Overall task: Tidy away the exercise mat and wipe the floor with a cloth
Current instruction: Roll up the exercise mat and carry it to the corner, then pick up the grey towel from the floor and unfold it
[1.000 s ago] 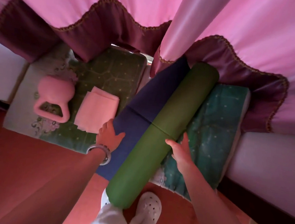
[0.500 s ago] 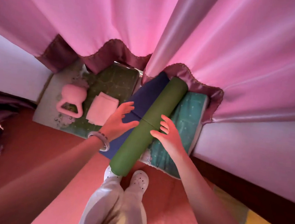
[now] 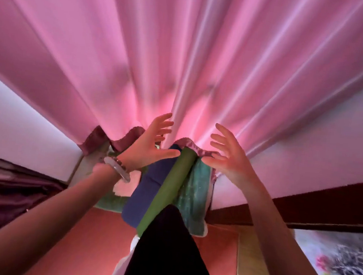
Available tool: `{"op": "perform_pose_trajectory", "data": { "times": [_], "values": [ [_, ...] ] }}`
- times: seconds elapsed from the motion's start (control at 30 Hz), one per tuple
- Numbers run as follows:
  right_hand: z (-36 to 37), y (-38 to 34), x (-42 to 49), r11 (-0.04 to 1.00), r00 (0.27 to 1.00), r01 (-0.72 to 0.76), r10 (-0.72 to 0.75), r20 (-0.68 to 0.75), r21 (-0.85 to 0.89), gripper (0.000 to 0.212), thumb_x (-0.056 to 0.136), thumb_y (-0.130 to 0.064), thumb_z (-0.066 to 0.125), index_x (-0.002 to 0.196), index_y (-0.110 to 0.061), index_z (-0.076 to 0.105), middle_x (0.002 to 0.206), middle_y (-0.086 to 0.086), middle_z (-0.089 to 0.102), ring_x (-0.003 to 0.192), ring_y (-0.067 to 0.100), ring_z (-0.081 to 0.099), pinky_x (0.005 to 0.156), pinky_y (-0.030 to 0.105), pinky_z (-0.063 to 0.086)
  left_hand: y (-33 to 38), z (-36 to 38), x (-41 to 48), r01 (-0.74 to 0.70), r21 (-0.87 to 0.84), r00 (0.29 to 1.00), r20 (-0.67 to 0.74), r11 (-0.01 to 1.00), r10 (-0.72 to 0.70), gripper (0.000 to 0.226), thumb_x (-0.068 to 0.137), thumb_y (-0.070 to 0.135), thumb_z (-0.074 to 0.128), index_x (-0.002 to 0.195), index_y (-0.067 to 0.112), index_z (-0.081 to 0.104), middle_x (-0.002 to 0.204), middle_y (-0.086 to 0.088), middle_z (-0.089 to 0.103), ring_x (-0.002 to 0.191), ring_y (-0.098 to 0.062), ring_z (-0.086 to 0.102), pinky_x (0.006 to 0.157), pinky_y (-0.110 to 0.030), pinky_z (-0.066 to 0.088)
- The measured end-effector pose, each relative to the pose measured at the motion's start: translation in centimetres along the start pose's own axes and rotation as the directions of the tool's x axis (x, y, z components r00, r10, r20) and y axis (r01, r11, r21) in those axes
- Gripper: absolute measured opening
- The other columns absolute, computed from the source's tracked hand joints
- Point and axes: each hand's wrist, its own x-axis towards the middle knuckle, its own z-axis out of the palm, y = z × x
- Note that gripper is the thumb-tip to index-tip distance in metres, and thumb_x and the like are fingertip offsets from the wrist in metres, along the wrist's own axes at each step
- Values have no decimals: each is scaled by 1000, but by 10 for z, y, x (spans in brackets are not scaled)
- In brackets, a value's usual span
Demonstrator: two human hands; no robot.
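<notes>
While both your hands are off the mat, I judge the stowing step to be nearly done. Your left hand (image 3: 151,144) and right hand (image 3: 232,158) are spread wide, fingers straight and apart, holding nothing. They are raised in front of the pink curtain (image 3: 183,60), and I cannot tell whether any fingertip touches it.

Below them lies the green rolled mat (image 3: 173,180), its far end tucked under the curtain hem. It touches the blue mat (image 3: 146,191) on your left and sits beside the teal cushion (image 3: 194,195) on your right. Its near end is hidden by dark clothing.

Wiping looks like the next step. The pink cloth (image 3: 125,186) lies just beside the blue mat, partly covered by your left wrist. You would need to lower that hand, pinch an edge of the cloth and carry it to the red floor (image 3: 89,230).

Count: 2 hands, both empty; 1 green roll; 1 blue mat; 1 teal cushion; 1 pink cloth; 1 clear bangle (image 3: 118,169).
</notes>
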Motion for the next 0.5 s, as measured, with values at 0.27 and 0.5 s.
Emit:
{"op": "perform_pose_trajectory", "data": {
  "times": [0.27,0.5],
  "values": [
    [-28,-92,-90,974,974,189,-202,-106,-120,87,74,-12,79,132,-50,26,139,-2,42,126,13,46,105,37,41,136,-21,-7,-267,-22,931,252,964,264,103,64,31,82,142,42,15,140,13,38,123,0,47,100,-23,42],
    [-32,-110,-179,967,849,204,-252,-463,-153,85,64,-23,81,123,-59,32,133,-7,48,122,10,50,96,29,46,194,-2,-5,-443,-98,739,523,891,424,105,60,44,81,142,45,15,141,14,39,126,-2,45,103,-27,41]
  ]
}}
